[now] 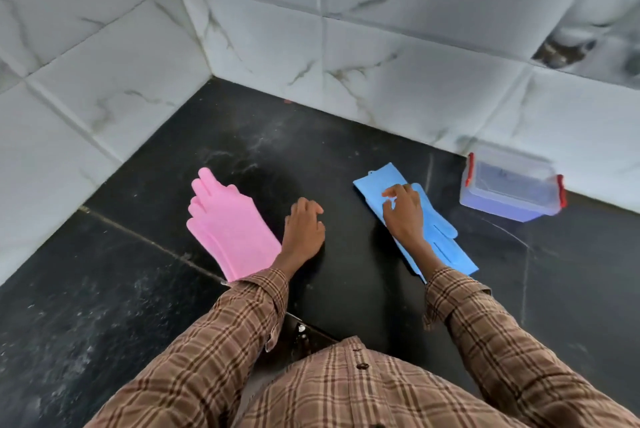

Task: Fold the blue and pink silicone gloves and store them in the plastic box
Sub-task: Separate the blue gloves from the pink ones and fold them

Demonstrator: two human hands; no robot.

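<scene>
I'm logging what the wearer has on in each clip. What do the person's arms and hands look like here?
Both arms wear long sleeves of a brown checked shirt with darker brown and pale lines. The cuffs are buttoned and end at the wrists. The left hand and the right hand are bare: no gloves, and no rings, watch or bands that I can see. Dark buttons run down the shirt front.

I see a pink glove (228, 230) left, blue glove (440, 230) right. Far right: clear plastic box (509, 185) with red clips. Counter (104, 289) is black with faint white speckling. Wall tiles (381, 29) are white with grey veining. Sleeves (221, 341) are brown plaid.
</scene>
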